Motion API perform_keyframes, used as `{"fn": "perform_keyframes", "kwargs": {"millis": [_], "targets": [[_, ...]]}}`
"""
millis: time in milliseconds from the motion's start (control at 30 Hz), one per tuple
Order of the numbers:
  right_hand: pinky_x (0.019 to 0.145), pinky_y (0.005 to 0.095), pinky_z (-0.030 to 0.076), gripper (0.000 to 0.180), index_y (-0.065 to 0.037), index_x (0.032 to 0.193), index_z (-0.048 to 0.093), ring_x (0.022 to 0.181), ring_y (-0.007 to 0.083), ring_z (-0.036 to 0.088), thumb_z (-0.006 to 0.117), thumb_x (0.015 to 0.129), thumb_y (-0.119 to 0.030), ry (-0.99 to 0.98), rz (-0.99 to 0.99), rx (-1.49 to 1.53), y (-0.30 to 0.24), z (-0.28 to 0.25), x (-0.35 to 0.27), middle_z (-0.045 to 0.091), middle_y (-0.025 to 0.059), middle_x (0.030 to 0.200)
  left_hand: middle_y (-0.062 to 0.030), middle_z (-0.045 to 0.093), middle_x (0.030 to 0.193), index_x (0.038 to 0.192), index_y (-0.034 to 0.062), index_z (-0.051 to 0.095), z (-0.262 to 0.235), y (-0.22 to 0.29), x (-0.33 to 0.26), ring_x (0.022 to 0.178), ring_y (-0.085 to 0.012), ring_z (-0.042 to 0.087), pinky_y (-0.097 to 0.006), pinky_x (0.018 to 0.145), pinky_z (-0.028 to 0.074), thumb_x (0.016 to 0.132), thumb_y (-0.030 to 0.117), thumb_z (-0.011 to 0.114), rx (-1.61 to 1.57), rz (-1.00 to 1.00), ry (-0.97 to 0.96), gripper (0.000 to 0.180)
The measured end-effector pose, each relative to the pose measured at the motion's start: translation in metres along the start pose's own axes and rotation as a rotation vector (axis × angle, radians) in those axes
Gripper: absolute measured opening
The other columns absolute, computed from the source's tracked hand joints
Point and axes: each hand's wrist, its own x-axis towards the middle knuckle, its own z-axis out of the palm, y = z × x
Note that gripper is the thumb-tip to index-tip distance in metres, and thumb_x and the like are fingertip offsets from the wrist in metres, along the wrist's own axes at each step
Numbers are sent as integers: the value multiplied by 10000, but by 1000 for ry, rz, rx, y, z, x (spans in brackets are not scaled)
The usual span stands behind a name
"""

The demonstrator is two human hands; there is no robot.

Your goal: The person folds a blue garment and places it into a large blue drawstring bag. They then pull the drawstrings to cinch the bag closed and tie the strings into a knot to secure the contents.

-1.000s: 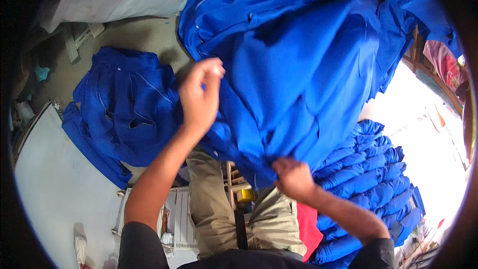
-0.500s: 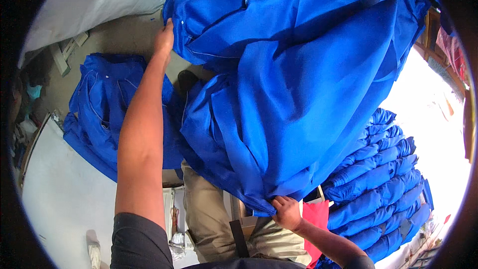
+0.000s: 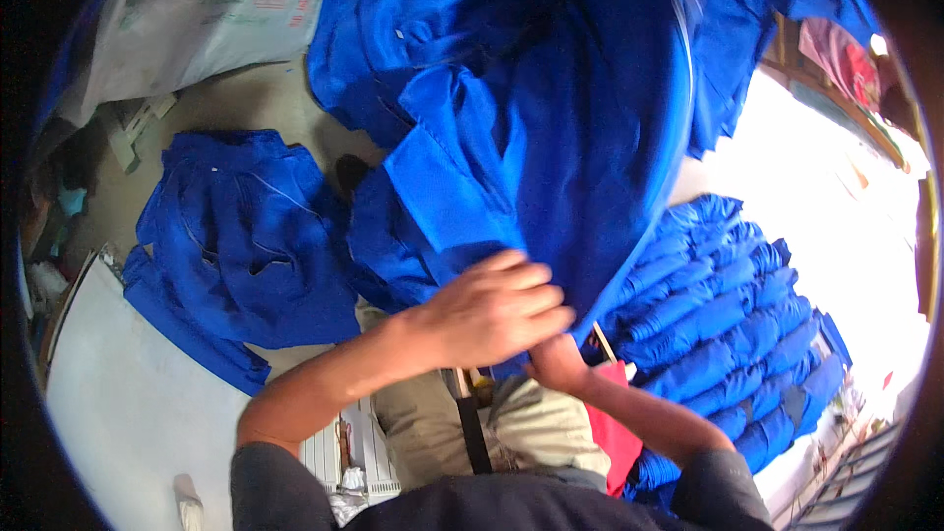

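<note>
A large blue garment [image 3: 600, 128] with thin white piping spreads from my lap up the middle of the view, its folds billowing. Just above my right thigh, my right hand [image 3: 559, 364] is closed on the garment's lower edge. My left hand [image 3: 492, 313] meets it there, fingers curled together over the cloth and partly covering the right hand. Motion blurs both hands slightly, and the left fingertips are hard to make out. More blue cloth [image 3: 369, 29] lies behind the billowing piece.
At left lies another blue garment [image 3: 246, 226] beside a white board [image 3: 118, 364]. Several rolled blue bundles [image 3: 718, 324] are stacked at right, near red cloth [image 3: 615, 433]. A pale printed sack [image 3: 216, 15] stands at far left. A dark shoe [image 3: 351, 174] shows between the garments.
My left hand has let go of the garment's far-left edge and come back to beside my right hand. The cloth has folded and swung over, with its piped edge now at the right.
</note>
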Motion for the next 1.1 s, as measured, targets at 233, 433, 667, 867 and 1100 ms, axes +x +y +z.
{"fn": "perform_keyframes", "kwargs": {"millis": [233, 433, 667, 867, 1100], "targets": [[790, 458, 552, 280, -49, 1005, 642, 918, 329, 673, 713, 768, -181, 148, -307, -122, -14, -73, 24, 647, 128, 968, -199, 698, 1006, 1086, 16, 622, -7, -15, -39, 941, -399, 688, -486, 808, 544, 965, 103, 619, 5, -484, 70, 150], [753, 453, 559, 211, -63, 965, 652, 886, 327, 684, 695, 818, -208, 187, -335, -198, -31, -99, 7, 661, 116, 940, -303, 678, 832, 1156, 17, 576, 2, -23, 29, 762, -500, 661, -595, 675, 503, 1028, 369, 561, 101, -734, 54, 374], [775, 441, 548, 256, -58, 964, 644, 903, 322, 662, 724, 756, -184, 212, -369, -248, -30, -112, -4, 636, 118, 919, -226, 614, 813, 827, -1, 595, -33, 4, 101, 733, -431, 622, -464, 598, 455, 986, 156, 621, 90, -333, 626, 225], [762, 414, 555, 330, -40, 946, 659, 883, 297, 664, 769, 692, -220, 250, -491, -365, -26, -182, -26, 639, 111, 891, -131, 716, 919, 959, 40, 682, 19, 28, 3, 831, -325, 705, -420, 721, 566, 872, 46, 594, 81, -214, -2, 124], [771, 415, 563, 235, -48, 901, 661, 900, 299, 674, 738, 738, -198, 250, -448, -414, -26, -201, -24, 659, 108, 908, -167, 742, 1096, 1100, 10, 724, 21, 28, 5, 971, -337, 733, -410, 845, 595, 876, -17, 601, -55, -216, 126, 257]]}}
